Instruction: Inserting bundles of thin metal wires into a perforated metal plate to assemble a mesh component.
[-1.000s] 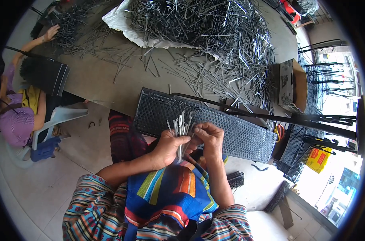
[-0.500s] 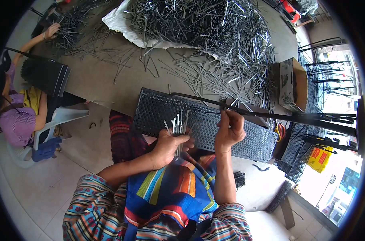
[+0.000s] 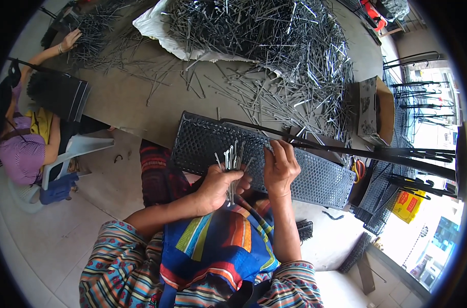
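Note:
My left hand (image 3: 215,190) is closed round a bundle of thin metal rods (image 3: 233,156) with looped ends, which stick out above and below the fist. To its right, my right hand (image 3: 280,169) has its fingers pressed together at a long black bar (image 3: 254,127); whatever they pinch is hidden or too small to make out. Behind both hands a black perforated metal panel (image 3: 315,177) slants across, with the bar running along its far edge. A blue striped cloth (image 3: 213,246) covers my lap.
A large heap of dark rods (image 3: 254,31) lies on a white sack (image 3: 156,33) on the table (image 3: 120,95). An open cardboard box (image 3: 369,108) stands at the right, near black hooked rods (image 3: 423,102). At the left a co-worker in purple (image 3: 23,159) sits reaching to more rods.
My right hand has moved left and slightly forward along the bar, closer to the bundle. The left hand has shifted slightly to the right with its rods.

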